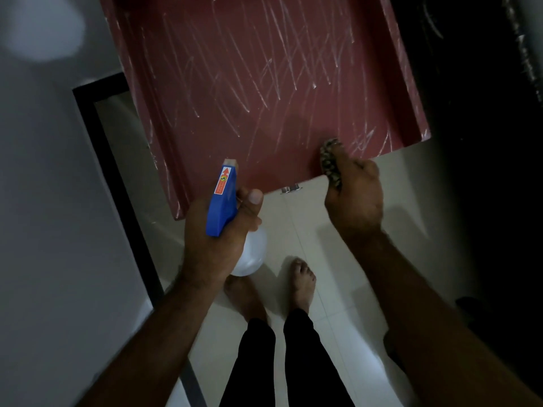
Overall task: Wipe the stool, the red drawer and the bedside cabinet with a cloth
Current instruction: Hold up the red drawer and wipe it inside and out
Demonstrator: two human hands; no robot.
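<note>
On the blue head of the spray bottle (221,210) in the left hand (205,248) there's a sticker (224,181): a red arrow pointing toward the nozzle, a small round yellow emblem under it, then orange lettering too small to read

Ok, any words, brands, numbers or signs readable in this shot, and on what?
No words can be read.
Spray bottle, sticker on its blue head: a red arrow pointing at the nozzle and a round yellow mark; its print is too blurred to read.
On the drawer: only white streaks, no text.
</note>
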